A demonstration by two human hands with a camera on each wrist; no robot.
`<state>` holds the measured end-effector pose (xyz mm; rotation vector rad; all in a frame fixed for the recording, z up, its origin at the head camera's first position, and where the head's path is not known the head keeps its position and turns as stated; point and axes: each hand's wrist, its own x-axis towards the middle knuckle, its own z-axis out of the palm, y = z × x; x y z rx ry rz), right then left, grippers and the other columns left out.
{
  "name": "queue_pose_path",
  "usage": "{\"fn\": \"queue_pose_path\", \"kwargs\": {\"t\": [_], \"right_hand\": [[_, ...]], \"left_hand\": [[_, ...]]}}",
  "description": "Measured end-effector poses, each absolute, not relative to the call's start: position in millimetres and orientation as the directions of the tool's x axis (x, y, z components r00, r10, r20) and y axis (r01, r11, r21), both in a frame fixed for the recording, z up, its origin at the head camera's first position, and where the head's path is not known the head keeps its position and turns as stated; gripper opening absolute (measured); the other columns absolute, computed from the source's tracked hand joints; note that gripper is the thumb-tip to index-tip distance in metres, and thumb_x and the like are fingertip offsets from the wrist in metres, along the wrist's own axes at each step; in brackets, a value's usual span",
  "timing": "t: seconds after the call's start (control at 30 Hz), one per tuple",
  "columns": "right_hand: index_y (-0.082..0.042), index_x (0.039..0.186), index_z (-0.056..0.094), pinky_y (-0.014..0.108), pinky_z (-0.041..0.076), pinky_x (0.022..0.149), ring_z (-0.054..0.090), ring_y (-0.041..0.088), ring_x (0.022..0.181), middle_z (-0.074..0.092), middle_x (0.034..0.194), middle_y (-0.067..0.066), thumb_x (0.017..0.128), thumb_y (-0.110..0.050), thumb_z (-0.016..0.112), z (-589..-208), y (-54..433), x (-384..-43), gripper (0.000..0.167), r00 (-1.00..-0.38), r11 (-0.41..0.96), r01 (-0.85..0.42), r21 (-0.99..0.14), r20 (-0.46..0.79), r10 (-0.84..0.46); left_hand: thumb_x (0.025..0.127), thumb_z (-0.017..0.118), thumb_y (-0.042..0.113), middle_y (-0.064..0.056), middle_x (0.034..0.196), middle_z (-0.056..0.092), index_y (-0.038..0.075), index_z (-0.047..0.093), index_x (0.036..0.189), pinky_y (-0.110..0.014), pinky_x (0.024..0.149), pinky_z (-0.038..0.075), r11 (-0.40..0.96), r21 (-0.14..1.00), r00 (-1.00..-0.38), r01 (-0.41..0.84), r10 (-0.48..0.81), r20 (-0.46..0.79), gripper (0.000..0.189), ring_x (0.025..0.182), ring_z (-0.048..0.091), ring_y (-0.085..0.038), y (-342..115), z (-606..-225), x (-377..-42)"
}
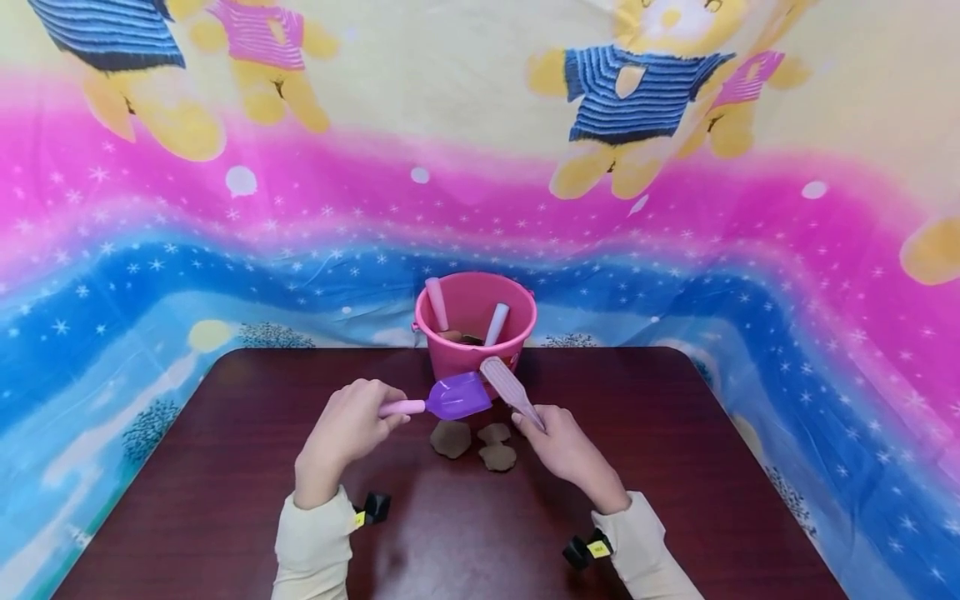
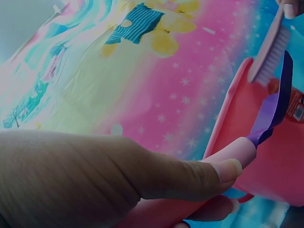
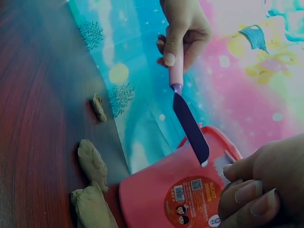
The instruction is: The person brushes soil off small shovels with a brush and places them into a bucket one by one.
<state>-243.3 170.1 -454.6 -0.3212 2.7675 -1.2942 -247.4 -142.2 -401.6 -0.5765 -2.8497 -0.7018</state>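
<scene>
My left hand [image 1: 348, 425] grips the pink handle of a small toy shovel [image 1: 459, 396], whose purple blade points right, held above the table. Thumb and fingers of my right hand [image 1: 566, 446] hold a pale pink brush [image 1: 504, 379]; its white bristles show in the left wrist view. Brush head and shovel blade are close to each other in front of a pink bucket [image 1: 448, 354]. Beneath them, three flat brown clay-like lumps lie on the table: a larger one [image 1: 451, 439] at left and two smaller lumps [image 1: 498, 457] touching at right.
Inside the bucket stand a pink handle [image 1: 437, 302] and a pale lavender handle [image 1: 496, 323]. The dark red-brown table [image 1: 202, 500] reaches back to a printed cloth [image 1: 360, 192] with bears. Dark devices [image 1: 375, 507] are strapped at both wrists.
</scene>
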Motion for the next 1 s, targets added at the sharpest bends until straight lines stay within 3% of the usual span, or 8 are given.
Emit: {"fn": "queue_pose_path", "kwargs": {"t": [0.23, 0.5, 0.77, 1.0], "right_hand": [[-0.009, 0.091, 0.062, 0.023, 0.028, 0.043, 0.034, 0.011, 0.047, 0.042, 0.06, -0.001, 0.104, -0.029, 0.059, -453, 164, -238, 0.024, -0.966, 0.591, -0.186, -0.785, 0.035, -0.258], [-0.012, 0.082, 0.059, 0.022, 0.032, 0.046, 0.037, 0.005, 0.052, 0.044, 0.066, -0.002, 0.104, -0.028, 0.06, -455, 151, -234, 0.027, -0.928, 0.578, -0.321, -0.75, 0.125, -0.352], [-0.014, 0.081, 0.06, 0.021, 0.028, 0.045, 0.033, 0.003, 0.049, 0.039, 0.06, -0.008, 0.106, -0.028, 0.056, -456, 142, -229, 0.029, -0.908, 0.545, -0.309, -0.779, 0.072, -0.413], [-0.009, 0.093, 0.063, 0.023, 0.03, 0.045, 0.034, 0.006, 0.05, 0.042, 0.062, -0.005, 0.107, -0.033, 0.053, -458, 143, -228, 0.03, -0.901, 0.56, -0.275, -0.781, 0.007, -0.433]], "left_hand": [[0.08, 0.087, 0.018, 0.003, 0.079, 0.072, 0.012, 0.079, 0.095, -0.035, 0.068, 0.051, 0.824, 0.382, -0.905, 0.419, 0.345, 0.249, 0.018, 0.068, 0.059, -0.012, -131, -404, -249], [0.081, 0.087, 0.019, 0.006, 0.07, 0.066, 0.015, 0.08, 0.091, -0.033, 0.063, 0.047, 0.817, 0.366, -0.892, 0.447, 0.372, 0.257, 0.013, 0.062, 0.053, -0.011, -119, -408, -250], [0.084, 0.084, 0.026, 0.012, 0.054, 0.05, 0.018, 0.079, 0.083, -0.028, 0.058, 0.043, 0.784, 0.407, -0.883, 0.468, 0.397, 0.25, 0.009, 0.054, 0.047, -0.009, -112, -407, -250], [0.086, 0.082, 0.03, 0.012, 0.051, 0.045, 0.02, 0.077, 0.078, -0.027, 0.055, 0.042, 0.768, 0.402, -0.866, 0.499, 0.418, 0.276, 0.014, 0.052, 0.044, -0.008, -110, -406, -251]]}}
